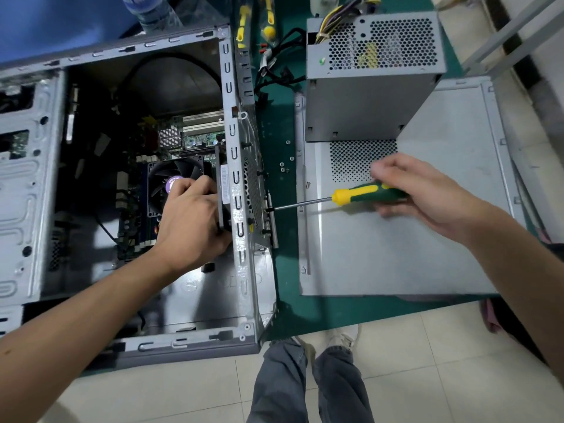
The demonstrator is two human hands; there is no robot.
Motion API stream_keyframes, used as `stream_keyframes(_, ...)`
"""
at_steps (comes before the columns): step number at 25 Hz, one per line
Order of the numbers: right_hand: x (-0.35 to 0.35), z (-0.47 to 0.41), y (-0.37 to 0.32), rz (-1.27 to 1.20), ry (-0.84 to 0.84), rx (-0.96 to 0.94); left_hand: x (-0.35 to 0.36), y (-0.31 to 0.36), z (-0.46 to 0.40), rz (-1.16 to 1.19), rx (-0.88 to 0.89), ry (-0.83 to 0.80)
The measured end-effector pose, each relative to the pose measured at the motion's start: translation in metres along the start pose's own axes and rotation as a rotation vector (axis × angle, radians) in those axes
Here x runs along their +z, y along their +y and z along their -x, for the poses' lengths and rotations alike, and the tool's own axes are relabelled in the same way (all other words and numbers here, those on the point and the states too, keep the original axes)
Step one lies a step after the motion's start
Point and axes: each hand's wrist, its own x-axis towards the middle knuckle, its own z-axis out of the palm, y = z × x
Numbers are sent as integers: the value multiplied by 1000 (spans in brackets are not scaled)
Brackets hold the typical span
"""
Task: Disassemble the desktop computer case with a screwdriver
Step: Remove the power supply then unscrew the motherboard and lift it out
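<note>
Nearest, below the table edge, the person's jeans-clad legs [308, 380] stand on the tiled floor [427, 361]. The computer case [241, 190] lies open on its side on the green table mat [283, 123], and everything else is placed from it. The left hand [190, 221] reaches inside the case, against its rear wall, fingers curled round a dark rear fan [220, 206] mounted there; the CPU cooler fan [174, 181] sits just beyond the knuckles. Outside that same wall, the right hand [418, 190] has its fingers wrapped round the green-and-yellow handle of the screwdriver [354, 195]. The tool's long axis runs nearly level, tilted slightly down toward the case, with its tip meeting the rear wall and the handle pointing away. Beneath that hand lies the removed side panel [396, 254], right of the case. A few loose screws [285, 166] rest between case and panel. Farther back on the panel stands the power supply [372, 80], and more yellow-handled tools [268, 29] lie beyond the case's far corner.
</note>
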Motion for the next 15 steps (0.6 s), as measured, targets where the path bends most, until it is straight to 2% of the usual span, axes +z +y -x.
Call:
stream_keyframes(1, -1, -2, 3, 192, 18, 33, 1, 0, 0, -3, -2, 2)
stream_keyframes(2, 1, -1, 4, 261, 30, 27, 1, -1, 0, -5, -3, -2)
stream_keyframes(4, -1, -2, 7, 37, 40, -39, 1, -1, -1, -10, -3, -6)
stream_keyframes(6, -4, 2, 6, -207, -33, -65, 1, 0, -1, -15, -1, 3)
stream_keyframes(8, -2, 2, 5, -132, -8, 8, 1, 0, 0, -19, 3, 3)
stream_keyframes(10, -1, -2, 9, 97, 42, 85, 2, -1, -1, -18, 6, 3)
stream_keyframes(11, 1, -2, 9, 138, 54, 39, 2, -1, -1, -19, 3, 0)
stream_keyframes(12, 2, -4, 10, 64, 81, 7, 2, -2, -1, -23, -4, -4)
stream_keyframes(15, -5, 1, 10, -241, -53, -56, 2, -1, -1, -32, -7, -11)
